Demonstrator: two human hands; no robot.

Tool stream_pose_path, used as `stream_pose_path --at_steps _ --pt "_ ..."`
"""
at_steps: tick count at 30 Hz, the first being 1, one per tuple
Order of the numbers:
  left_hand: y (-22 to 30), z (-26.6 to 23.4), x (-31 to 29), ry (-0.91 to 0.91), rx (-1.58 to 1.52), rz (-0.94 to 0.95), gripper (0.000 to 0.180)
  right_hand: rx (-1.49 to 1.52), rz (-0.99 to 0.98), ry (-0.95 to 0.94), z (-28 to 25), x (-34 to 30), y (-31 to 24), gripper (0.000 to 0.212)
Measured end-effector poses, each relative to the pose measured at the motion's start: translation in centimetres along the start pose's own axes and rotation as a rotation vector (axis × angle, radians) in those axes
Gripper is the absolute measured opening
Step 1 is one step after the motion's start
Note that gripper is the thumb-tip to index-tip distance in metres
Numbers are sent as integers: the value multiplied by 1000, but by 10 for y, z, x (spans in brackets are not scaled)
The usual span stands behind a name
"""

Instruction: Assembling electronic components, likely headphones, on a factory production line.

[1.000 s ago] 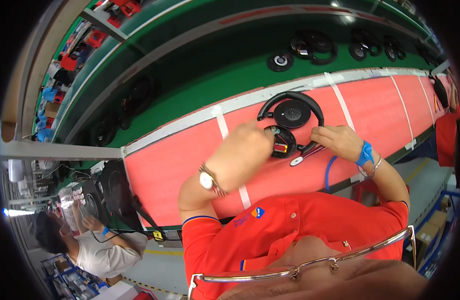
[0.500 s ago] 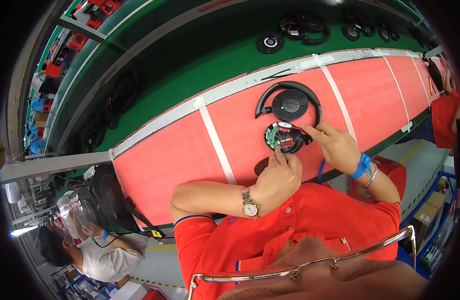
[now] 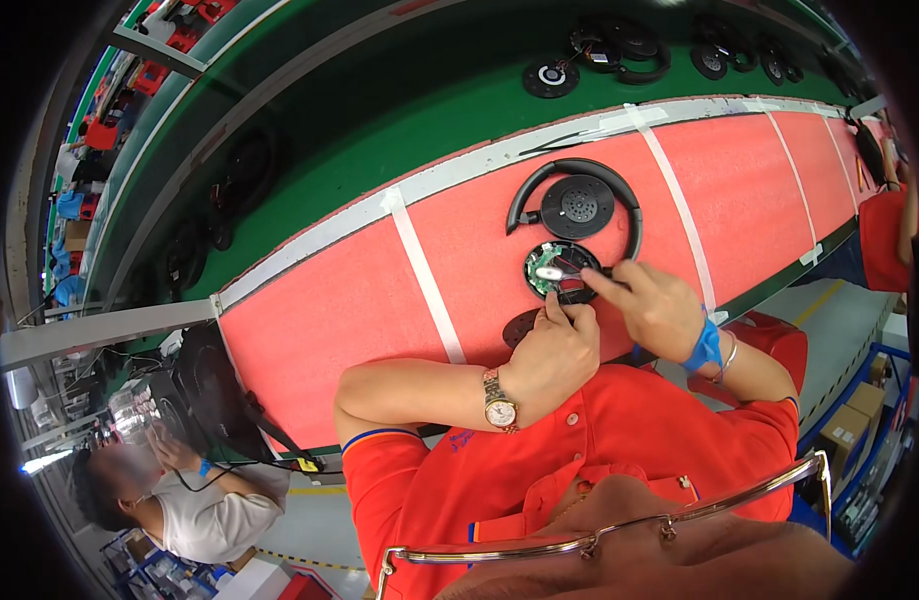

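Observation:
On the pink mat lies a pair of black headphones, its headband (image 3: 631,205) curving round a perforated speaker disc (image 3: 577,207). Nearer me is an opened ear cup (image 3: 528,270), showing a green circuit board (image 3: 545,258) and thin wires. My left hand (image 3: 559,345), with a watch on its wrist, has its fingers closed at the cup's near rim. Between the fingertips of my right hand (image 3: 651,308) is a slim tool with a white oval end (image 3: 549,273), which lies over the board. A blue band circles my right wrist. Beside my left fingers sits a dark perforated disc (image 3: 519,328), partly covered.
White tape strips (image 3: 419,270) divide the pink mat (image 3: 349,310). Beyond its pale edge, more headphone parts (image 3: 619,55) lie on a green surface. A black bag (image 3: 219,385) stands at the left, near a seated person (image 3: 214,515). Another person in red (image 3: 884,240) is at the far right.
My right hand has shifted left and nearer me, bringing the tool's white end from the cup's far rim to over its middle. My left hand stays nearly in place.

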State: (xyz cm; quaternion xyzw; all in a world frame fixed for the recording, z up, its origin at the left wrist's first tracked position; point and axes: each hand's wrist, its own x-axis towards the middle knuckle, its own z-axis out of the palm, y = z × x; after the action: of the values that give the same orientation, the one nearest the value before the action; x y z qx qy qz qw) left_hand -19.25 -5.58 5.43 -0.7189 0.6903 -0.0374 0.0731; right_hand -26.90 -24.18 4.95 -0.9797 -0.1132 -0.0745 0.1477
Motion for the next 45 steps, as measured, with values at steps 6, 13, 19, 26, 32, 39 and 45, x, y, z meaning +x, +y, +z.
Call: stream_pose_path --at_steps 6,13,19,26,32,39,45 --pt "0 -1 2 -33 -8 10 24 -18 32 41 -2 0 -2 48" --pt "5 5 1 -34 -16 -15 23 4 23 25 1 -1 -5 48" --pt "4 7 -1 5 -18 -24 23 -2 195 61 -18 3 16 39" --pt "8 8 0 26 -20 -56 21 340 464 228 -5 20 88 35" --pt "10 9 -2 6 -31 -64 23 525 523 -37 -3 48 96 46" --pt "0 5 -11 49 -122 -71 32 888 774 -325 -12 74 113 42" --pt "-55 -37 -17 -44 -299 -235 35 1197 544 -35 -37 97 107 32"
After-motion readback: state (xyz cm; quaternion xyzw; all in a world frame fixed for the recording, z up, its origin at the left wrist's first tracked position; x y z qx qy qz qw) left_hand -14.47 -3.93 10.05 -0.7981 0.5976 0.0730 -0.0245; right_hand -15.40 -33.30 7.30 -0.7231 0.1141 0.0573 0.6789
